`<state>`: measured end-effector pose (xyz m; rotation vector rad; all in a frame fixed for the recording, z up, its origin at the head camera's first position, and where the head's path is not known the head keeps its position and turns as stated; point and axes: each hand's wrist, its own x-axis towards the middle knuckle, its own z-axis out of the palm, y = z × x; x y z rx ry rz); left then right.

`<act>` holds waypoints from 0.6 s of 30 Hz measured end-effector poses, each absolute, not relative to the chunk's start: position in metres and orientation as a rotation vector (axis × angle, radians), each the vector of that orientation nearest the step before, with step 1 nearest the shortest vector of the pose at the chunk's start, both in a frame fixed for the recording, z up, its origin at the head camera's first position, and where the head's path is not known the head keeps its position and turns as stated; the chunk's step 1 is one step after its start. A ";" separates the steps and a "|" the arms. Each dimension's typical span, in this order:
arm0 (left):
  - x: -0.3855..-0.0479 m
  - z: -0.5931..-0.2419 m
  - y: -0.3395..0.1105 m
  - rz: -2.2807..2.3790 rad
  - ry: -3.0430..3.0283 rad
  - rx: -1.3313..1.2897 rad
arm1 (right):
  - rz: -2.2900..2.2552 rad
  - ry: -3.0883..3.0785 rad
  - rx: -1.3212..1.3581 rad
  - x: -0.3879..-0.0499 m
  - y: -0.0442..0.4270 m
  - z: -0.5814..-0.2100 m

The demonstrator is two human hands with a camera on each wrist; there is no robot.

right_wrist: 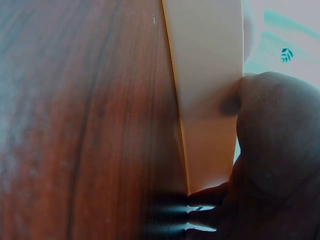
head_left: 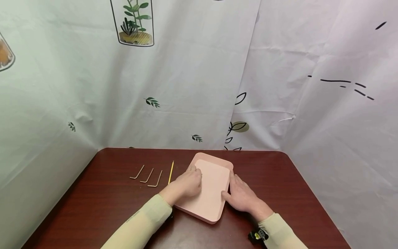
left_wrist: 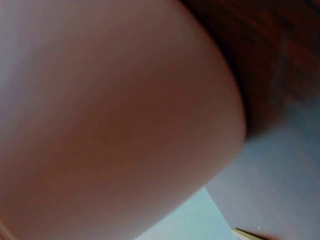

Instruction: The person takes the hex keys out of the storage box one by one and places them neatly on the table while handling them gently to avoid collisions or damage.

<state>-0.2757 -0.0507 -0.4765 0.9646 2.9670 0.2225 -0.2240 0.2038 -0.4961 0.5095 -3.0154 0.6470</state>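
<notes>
A pale pink rectangular tray (head_left: 214, 183) lies at a slant on the table, and its floor is bare where it shows. Across its left rim lies my left hand (head_left: 188, 181), fingers curled over the edge; the hand hides its own grip. The left wrist view is filled by blurred skin (left_wrist: 125, 110). On the right side, my right hand (head_left: 242, 195) holds the tray, thumb at the rim and fingers along the outer wall. Close up in the right wrist view, the thumb (right_wrist: 280, 125) meets the top of the tray's side wall (right_wrist: 205, 75).
Three L-shaped hex keys (head_left: 158, 179) lie in a row on the left of the dark red-brown table (head_left: 267, 173). A yellow pencil (head_left: 171, 171) lies between them and the tray. White printed cloth (head_left: 186, 76) hangs behind and beside the table.
</notes>
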 end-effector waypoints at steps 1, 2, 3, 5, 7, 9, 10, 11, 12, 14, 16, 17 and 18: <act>-0.276 -0.477 -0.050 0.212 2.965 0.962 | 0.641 -3.014 0.513 -0.224 0.204 -0.496; -0.277 -0.477 -0.050 0.204 2.963 0.960 | 0.645 -3.004 0.520 -0.225 0.203 -0.496; -0.277 -0.477 -0.050 0.201 2.960 0.955 | 0.640 -3.003 0.523 -0.225 0.203 -0.496; -0.277 -0.477 -0.050 0.190 2.958 0.944 | 0.635 -3.000 0.529 -0.225 0.203 -0.497; -0.284 -0.489 -0.052 0.156 2.983 0.972 | 0.634 -2.994 0.534 -0.225 0.203 -0.497; -0.284 -0.488 -0.052 0.132 2.984 0.976 | 0.631 -2.996 0.532 -0.225 0.203 -0.498; -0.284 -0.488 -0.051 0.116 2.984 0.978 | 0.636 -2.993 0.533 -0.225 0.203 -0.498; -0.284 -0.488 -0.051 0.103 2.983 0.980 | 0.636 -2.993 0.533 -0.225 0.203 -0.497; -0.284 -0.488 -0.050 0.094 2.984 0.976 | 0.641 -2.990 0.534 -0.224 0.203 -0.497; -0.277 -0.475 -0.046 0.102 2.959 0.932 | 0.645 -2.991 0.531 -0.223 0.203 -0.496; -0.277 -0.474 -0.045 0.110 2.958 0.906 | 0.648 -2.992 0.529 -0.223 0.204 -0.495; -0.276 -0.474 -0.044 0.118 2.957 0.890 | 0.649 -2.994 0.527 -0.223 0.204 -0.495; -0.276 -0.474 -0.044 0.131 2.957 0.870 | 0.649 -2.996 0.525 -0.223 0.204 -0.495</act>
